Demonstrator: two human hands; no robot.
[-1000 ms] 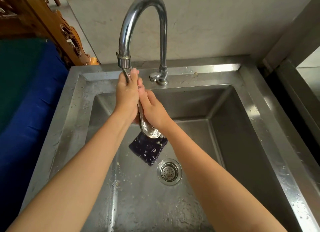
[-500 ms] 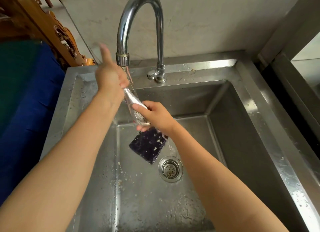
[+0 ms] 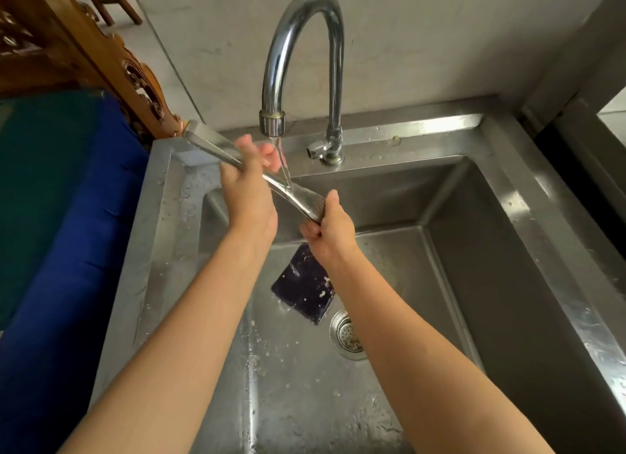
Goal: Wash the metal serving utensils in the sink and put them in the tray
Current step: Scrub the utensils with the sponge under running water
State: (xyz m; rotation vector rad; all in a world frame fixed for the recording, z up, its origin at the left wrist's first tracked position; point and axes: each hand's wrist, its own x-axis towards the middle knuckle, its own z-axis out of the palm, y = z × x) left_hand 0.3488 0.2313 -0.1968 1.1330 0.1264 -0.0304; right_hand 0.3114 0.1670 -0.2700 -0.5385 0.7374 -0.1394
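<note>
A long metal serving utensil (image 3: 216, 147) with a perforated head lies slanted under the tap (image 3: 301, 57), its handle end pointing up and left over the sink rim. Water runs from the spout onto its neck. My left hand (image 3: 249, 189) grips the handle near the middle. My right hand (image 3: 330, 226) grips the perforated head at the lower right end. Both hands are over the back of the steel sink (image 3: 508, 250). No tray is in view.
A dark blue scrub pad (image 3: 303, 291) flecked with food bits lies on the sink floor beside the drain strainer (image 3: 347, 333). A blue and green surface (image 3: 50, 199) borders the sink's left; carved wooden furniture (image 3: 111, 64) stands behind it. A wall rises behind the tap.
The utensil has swung from nearly upright to a slant, handle end now out to the left. My left hand slid along the handle; my right hand moved right with the head.
</note>
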